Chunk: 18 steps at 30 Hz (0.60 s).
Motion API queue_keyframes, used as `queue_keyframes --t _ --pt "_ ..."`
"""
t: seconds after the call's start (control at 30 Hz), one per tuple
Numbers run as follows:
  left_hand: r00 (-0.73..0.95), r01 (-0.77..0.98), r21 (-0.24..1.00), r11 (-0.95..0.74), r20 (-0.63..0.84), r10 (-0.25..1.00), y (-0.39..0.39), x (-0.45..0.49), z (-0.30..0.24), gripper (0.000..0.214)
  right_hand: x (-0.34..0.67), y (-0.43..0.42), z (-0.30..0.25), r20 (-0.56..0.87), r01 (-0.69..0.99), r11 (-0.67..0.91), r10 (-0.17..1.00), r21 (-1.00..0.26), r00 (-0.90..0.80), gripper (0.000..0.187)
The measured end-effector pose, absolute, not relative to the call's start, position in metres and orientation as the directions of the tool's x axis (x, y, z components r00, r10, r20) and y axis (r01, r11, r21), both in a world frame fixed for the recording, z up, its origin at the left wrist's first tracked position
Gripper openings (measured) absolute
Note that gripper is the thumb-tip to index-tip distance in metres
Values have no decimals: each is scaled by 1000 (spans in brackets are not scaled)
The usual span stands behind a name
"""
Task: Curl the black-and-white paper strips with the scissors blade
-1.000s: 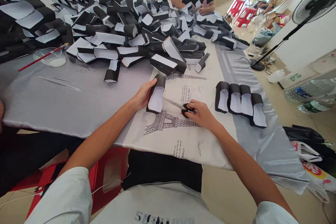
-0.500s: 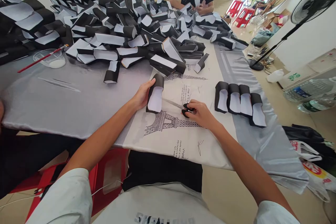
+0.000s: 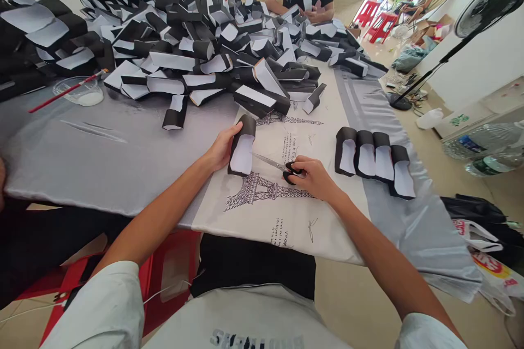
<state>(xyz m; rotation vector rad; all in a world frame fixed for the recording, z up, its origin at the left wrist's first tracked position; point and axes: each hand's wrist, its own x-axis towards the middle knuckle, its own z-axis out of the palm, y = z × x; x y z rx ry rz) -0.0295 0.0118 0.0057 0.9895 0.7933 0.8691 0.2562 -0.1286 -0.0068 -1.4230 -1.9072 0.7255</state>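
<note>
Though beyond scissors, white substance in tub

Your surface wears shiny grey cloth, with a cream panel printed with towers. A big heap of folded black-and-white pieces covers the far part, with a single piece at its near edge. A row of four pieces lies to your right. Leftward, a clear dish holds what looks like white paste, a red brush across it.

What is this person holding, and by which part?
Left grip: a black-and-white folded piece, by its upper left side. Right grip: black-handled scissors, by the handles.
</note>
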Motion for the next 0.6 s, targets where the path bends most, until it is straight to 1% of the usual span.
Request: queue_keyframes --t 0.07,0.17,0.27,0.33,0.4,0.43,0.53,0.6 --pt "429 -245 925 291 -165 888 12 -29 6 58 257 -128 -7 161 607 237 971 -758 -179 33" --pt "422 -239 925 294 -173 890 12 -29 6 59 257 -129 -5 129 605 215 975 -767 -183 30" --pt "422 -238 924 300 -179 889 12 -28 6 59 255 -131 -4 114 606 213 974 -766 -198 34" --pt "424 -246 921 301 -177 888 12 -28 5 57 254 -131 -5 110 603 226 968 -765 -224 30" --pt "430 -253 919 301 -172 886 12 -28 4 55 255 -130 -7 124 591 250 961 -767 -245 20" --pt "432 -256 919 301 -169 886 12 -29 3 55 255 -129 -8 142 582 263 959 -769 -246 19" --pt "435 -263 918 296 -161 886 13 -29 2 52 256 -127 -10 209 565 295 954 -770 -214 25" --pt "436 -268 917 294 -156 886 13 -29 2 50 257 -126 -11 223 564 294 955 -772 -193 27"
